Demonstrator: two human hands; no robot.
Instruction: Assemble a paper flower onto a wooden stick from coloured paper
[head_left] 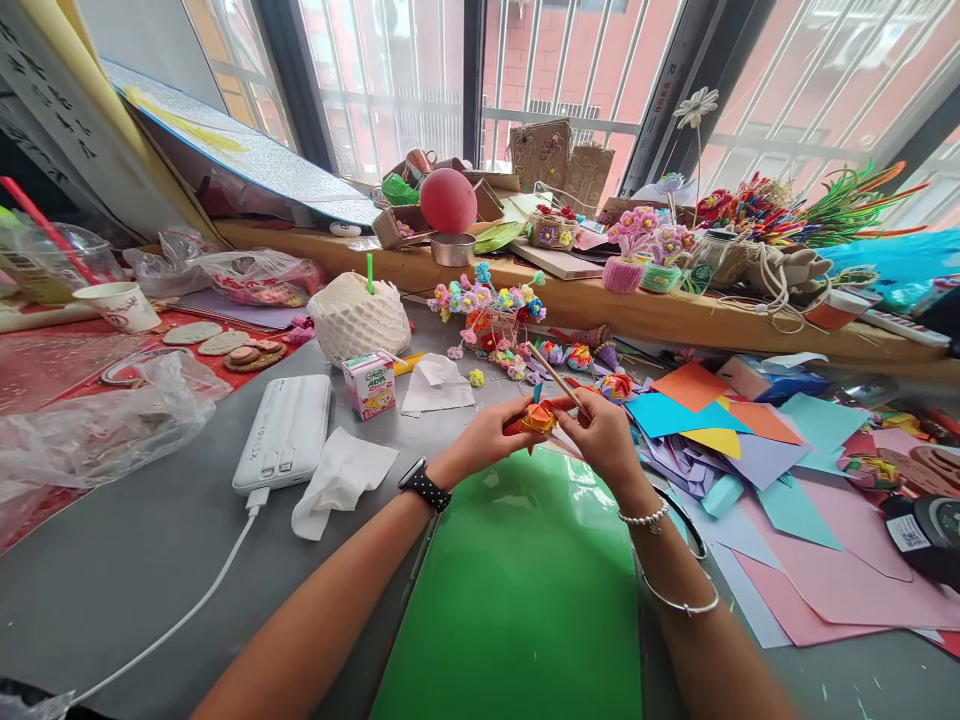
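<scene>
glossy green rectangular mat [517,600] is laid on the smooth grey bench [112,580]. above its far edge, a small folded orange paper piece [538,420] is pinched by the left hand [498,434]; just beside it, a thin wooden stick [552,372] is gripped in the right hand [601,436].

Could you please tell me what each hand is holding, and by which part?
The left hand holds an orange folded piece by its left side; the right hand holds a wooden stick near its lower visible end.
</scene>
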